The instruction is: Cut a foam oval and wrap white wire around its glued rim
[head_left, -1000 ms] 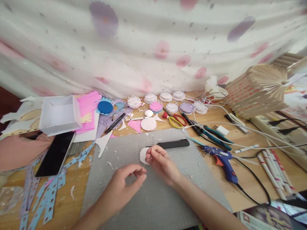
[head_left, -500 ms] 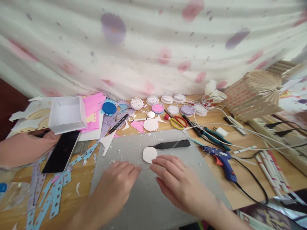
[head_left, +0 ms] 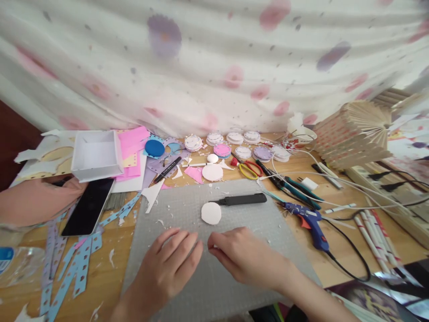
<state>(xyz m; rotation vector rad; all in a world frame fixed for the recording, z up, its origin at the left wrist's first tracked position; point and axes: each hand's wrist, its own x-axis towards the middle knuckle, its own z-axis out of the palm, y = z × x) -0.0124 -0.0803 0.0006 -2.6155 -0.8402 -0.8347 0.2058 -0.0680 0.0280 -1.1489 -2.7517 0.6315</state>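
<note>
Over the grey cutting mat, my left hand is palm down with its fingers slightly apart, holding nothing that I can see. My right hand is a little blurred, its thumb and fingertips pinched together. A tiny white speck shows at that pinch, too small to name. Just beyond both hands a white paper disc lies flat on the mat, touched by neither. Behind the disc rests a black-handled craft knife, its thin tip pointing left.
Decorated round discs line the back, near scissors. At right are pliers, a blue glue gun, white cables and markers. A white box, a phone and punched paper strips occupy the left.
My right hand has drawn back from the white disc, and its fingers have closed into a pinch. My left hand has turned flatter, with its fingers spreading. The view has shifted slightly.
</note>
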